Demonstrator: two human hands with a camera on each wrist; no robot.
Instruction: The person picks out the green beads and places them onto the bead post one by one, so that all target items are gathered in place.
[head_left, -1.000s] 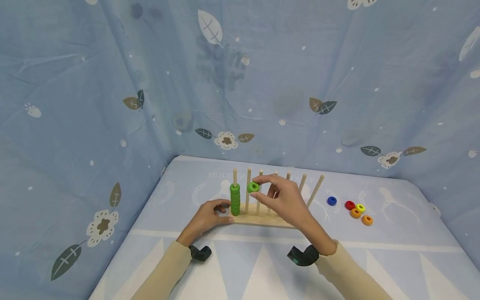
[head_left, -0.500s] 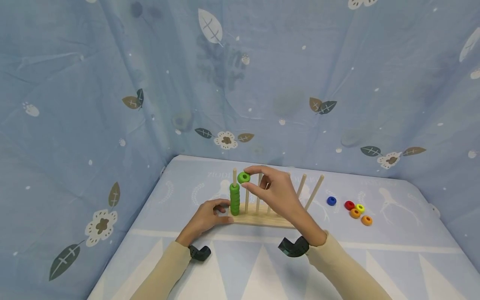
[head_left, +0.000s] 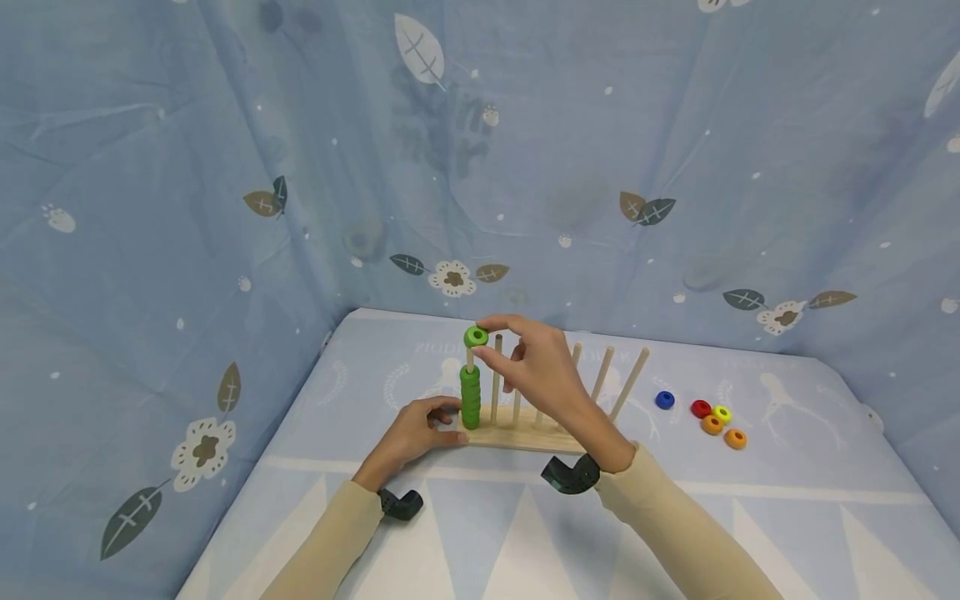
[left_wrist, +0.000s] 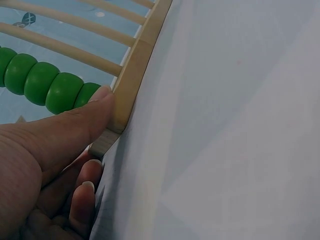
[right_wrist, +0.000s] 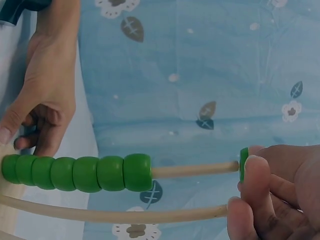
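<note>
In the head view my right hand point(head_left: 540, 362) pinches a green bead point(head_left: 476, 337) between thumb and fingers, at the top of the leftmost peg point(head_left: 470, 360). In the right wrist view the bead point(right_wrist: 243, 164) is mostly hidden by the fingertips, beside the peg's tip; whether the peg is inside its hole I cannot tell. Several green beads point(head_left: 470, 398) are stacked on that peg, with its upper part bare. My left hand point(head_left: 412, 431) holds the left end of the wooden peg rack's base point(head_left: 517, 438). In the left wrist view the thumb point(left_wrist: 80, 120) presses the base by the lowest bead.
Right of the rack lie loose beads: a blue one point(head_left: 664, 400), a red one point(head_left: 701, 408), a yellow one point(head_left: 722, 414) and two orange ones, the nearer orange bead point(head_left: 736, 438) outermost. The other pegs point(head_left: 628, 385) stand bare. A blue patterned cloth point(head_left: 570, 167) hangs behind the table.
My right hand has moved left and up with the green bead, from beside the second peg to the leftmost peg's tip. The left hand has stayed on the base.
</note>
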